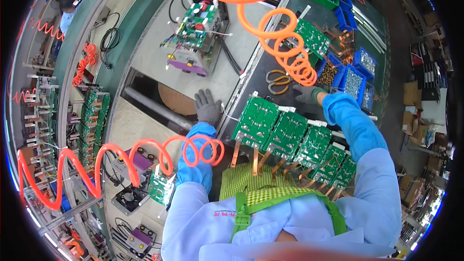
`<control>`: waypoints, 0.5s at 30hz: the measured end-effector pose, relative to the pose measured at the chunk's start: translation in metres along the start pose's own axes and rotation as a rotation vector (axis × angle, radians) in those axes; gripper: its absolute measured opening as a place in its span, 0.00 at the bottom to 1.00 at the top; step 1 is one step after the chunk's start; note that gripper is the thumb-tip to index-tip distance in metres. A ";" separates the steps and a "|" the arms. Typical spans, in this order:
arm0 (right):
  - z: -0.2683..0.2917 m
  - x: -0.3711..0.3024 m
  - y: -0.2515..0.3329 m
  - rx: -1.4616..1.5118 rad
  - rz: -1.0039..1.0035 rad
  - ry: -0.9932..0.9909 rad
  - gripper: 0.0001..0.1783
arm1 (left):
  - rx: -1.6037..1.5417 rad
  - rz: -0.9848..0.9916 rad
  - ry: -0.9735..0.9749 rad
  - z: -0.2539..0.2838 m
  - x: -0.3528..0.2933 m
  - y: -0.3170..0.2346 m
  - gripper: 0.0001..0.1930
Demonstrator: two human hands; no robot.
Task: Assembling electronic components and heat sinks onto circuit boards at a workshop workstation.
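Dark workbench (270,67); right hand (305,94) half hidden behind orange coiled hose (290,58).

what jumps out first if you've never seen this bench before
Most striking are the orange coiled air hoses: one spirals down from the top toward the gloved right hand, another stretches across the lower left past the left arm. Next comes the row of green circuit boards with copper strips, fanned along the dark bench just in front of the person. The gloved left hand rests spread open at the bench's left edge.
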State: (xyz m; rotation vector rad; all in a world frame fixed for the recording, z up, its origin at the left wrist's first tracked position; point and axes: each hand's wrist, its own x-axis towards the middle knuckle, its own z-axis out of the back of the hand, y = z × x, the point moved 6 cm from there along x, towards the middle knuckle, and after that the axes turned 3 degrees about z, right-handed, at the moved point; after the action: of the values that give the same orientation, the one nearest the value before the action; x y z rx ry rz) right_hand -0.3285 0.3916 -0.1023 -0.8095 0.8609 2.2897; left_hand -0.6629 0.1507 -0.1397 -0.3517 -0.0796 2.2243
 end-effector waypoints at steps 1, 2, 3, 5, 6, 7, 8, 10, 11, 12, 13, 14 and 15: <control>0.005 0.007 0.004 -0.086 0.035 -0.122 0.31 | 0.010 -0.009 0.027 0.002 0.016 -0.007 0.39; 0.006 0.008 0.006 -0.168 0.070 -0.237 0.26 | 0.020 -0.018 0.061 0.004 0.027 -0.013 0.39; 0.004 0.023 -0.003 -0.092 0.159 -0.339 0.20 | 0.019 -0.155 -0.033 0.003 0.048 -0.014 0.38; 0.009 0.031 -0.004 -0.060 0.109 -0.356 0.16 | -0.425 -0.233 -0.030 0.013 0.061 -0.008 0.35; 0.010 0.029 -0.012 -0.075 0.009 -0.392 0.15 | -0.865 -0.190 0.051 0.041 0.063 -0.018 0.33; 0.015 0.032 0.000 -0.010 -0.059 -0.346 0.16 | -0.869 -0.199 0.024 0.053 0.050 -0.010 0.30; 0.022 0.026 -0.002 0.049 -0.158 -0.313 0.16 | -0.886 -0.239 0.006 0.055 0.046 -0.019 0.27; 0.021 0.024 -0.001 -0.048 -0.120 -0.376 0.19 | -0.962 -0.230 0.076 0.050 0.018 -0.035 0.22; 0.013 0.025 -0.010 -0.099 -0.110 -0.416 0.19 | -0.911 -0.354 0.170 0.051 0.005 -0.051 0.19; 0.008 0.030 -0.019 -0.150 -0.097 -0.457 0.20 | -0.858 -0.474 0.263 0.052 -0.006 -0.066 0.16; 0.012 0.029 -0.010 -0.030 -0.126 -0.304 0.19 | -0.664 -0.576 0.155 0.061 -0.017 -0.064 0.14; 0.016 0.021 -0.009 -0.082 -0.106 -0.453 0.16 | -0.469 -0.684 0.048 0.066 -0.027 -0.066 0.13; 0.008 0.022 -0.007 -0.082 -0.118 -0.432 0.16 | -0.429 -0.657 0.046 0.063 -0.038 -0.056 0.13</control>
State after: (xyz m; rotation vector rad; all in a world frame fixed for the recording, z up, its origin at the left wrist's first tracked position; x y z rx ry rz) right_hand -0.3408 0.4084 -0.1151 -0.3612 0.5123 2.2825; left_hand -0.6157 0.1609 -0.0607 -0.5213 -0.5705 1.5336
